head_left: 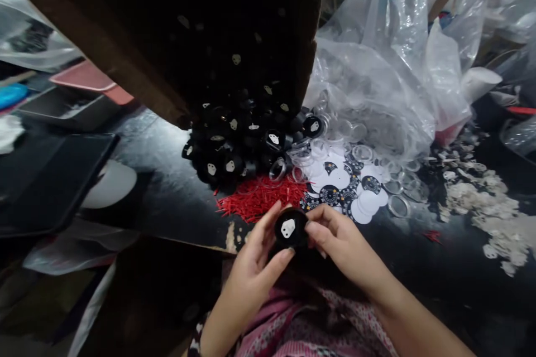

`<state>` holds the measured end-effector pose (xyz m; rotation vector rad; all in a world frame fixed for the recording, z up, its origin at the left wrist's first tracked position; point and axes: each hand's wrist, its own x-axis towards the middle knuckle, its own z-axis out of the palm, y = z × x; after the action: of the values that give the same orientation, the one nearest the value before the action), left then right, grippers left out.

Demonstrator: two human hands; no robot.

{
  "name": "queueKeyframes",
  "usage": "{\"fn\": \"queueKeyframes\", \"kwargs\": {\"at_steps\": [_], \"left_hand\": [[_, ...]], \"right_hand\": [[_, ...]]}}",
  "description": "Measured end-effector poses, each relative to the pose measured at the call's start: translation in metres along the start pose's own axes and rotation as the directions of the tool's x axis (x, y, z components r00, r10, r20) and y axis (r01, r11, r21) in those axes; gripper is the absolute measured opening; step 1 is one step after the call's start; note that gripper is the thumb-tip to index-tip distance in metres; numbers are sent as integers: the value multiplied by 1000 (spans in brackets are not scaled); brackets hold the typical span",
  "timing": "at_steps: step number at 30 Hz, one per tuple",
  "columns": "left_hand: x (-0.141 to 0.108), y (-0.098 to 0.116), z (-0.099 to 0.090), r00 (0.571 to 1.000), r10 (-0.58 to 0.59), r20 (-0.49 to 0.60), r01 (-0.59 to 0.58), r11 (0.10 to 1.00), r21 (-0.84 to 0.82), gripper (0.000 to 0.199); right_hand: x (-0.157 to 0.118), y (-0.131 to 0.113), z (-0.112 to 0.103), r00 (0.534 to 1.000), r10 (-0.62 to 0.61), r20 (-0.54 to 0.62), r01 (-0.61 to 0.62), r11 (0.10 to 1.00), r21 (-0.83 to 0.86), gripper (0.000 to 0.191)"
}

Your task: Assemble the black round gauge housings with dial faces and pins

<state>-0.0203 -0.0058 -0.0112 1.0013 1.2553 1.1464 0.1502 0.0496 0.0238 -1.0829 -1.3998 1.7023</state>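
Near the table's front edge, my left hand (255,269) is wrapped round a small black round housing (300,227), thumb at the front and fingers on the left side. A small white plate (288,228) with holes shows inside it. On the right rim of the housing, the thumb and forefinger of my right hand (344,241) are pressed close, the other fingers curled. Just beyond lies a heap of thin red pointers (262,198). Printed black dials (330,195) and plain white discs (366,202) lie right of the pointers.
A big open cardboard box (312,67) spills many similar black housings (230,166) onto the table. Clear rings (398,206) lie near a large plastic bag (372,89). Small white plates (481,206) are heaped at right. A grey tray (67,114) and white bowl (111,184) stand left.
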Motion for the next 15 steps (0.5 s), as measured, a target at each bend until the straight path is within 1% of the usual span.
{"fn": "queueKeyframes", "kwargs": {"at_steps": [1,2,3,5,6,7,8,9,10,11,12,13,14,15], "left_hand": [[-1,-3,6,992,-122,-12,118,975,-190,53],[-1,-5,11,975,-221,-8,204,914,-351,48],[-1,-6,14,957,-290,4,257,844,-470,42],[1,-4,17,929,-371,15,304,737,-604,31],[1,-1,17,920,-392,21,314,705,-635,27],[2,1,16,914,-404,22,319,686,-654,25],[2,3,16,910,-414,14,317,674,-668,23],[2,6,15,907,-421,7,313,662,-681,23],[2,7,15,905,-425,6,310,651,-693,24],[2,9,15,905,-425,12,309,639,-705,26],[2,9,15,906,-422,17,307,629,-714,27],[2,9,15,908,-419,23,306,624,-719,28],[3,9,16,908,-418,26,308,624,-718,29],[4,9,16,908,-418,23,307,629,-714,30]], "right_hand": [[-2,1,0,1000,-1,-25,1,1000,-14,27],[-3,1,0,1000,-1,-30,-1,999,-50,24],[-5,0,-2,1000,-1,-11,0,994,-105,21],[-5,-3,-10,999,-21,39,31,960,-279,12],[-3,-5,-17,998,-49,38,60,912,-406,9],[0,-6,-24,996,-88,9,78,830,-553,11],[5,-7,-32,989,-139,-39,72,709,-701,18],[9,-8,-40,977,-193,-89,37,564,-825,28],[14,-7,-47,965,-232,-122,-13,423,-906,37],[19,-6,-53,959,-249,-134,-51,312,-949,41],[22,-5,-57,958,-253,-133,-70,245,-967,41],[24,-4,-59,958,-257,-130,-72,225,-972,36],[25,-3,-60,956,-262,-132,-64,252,-966,28],[24,-3,-59,954,-268,-135,-45,317,-947,21]]}}
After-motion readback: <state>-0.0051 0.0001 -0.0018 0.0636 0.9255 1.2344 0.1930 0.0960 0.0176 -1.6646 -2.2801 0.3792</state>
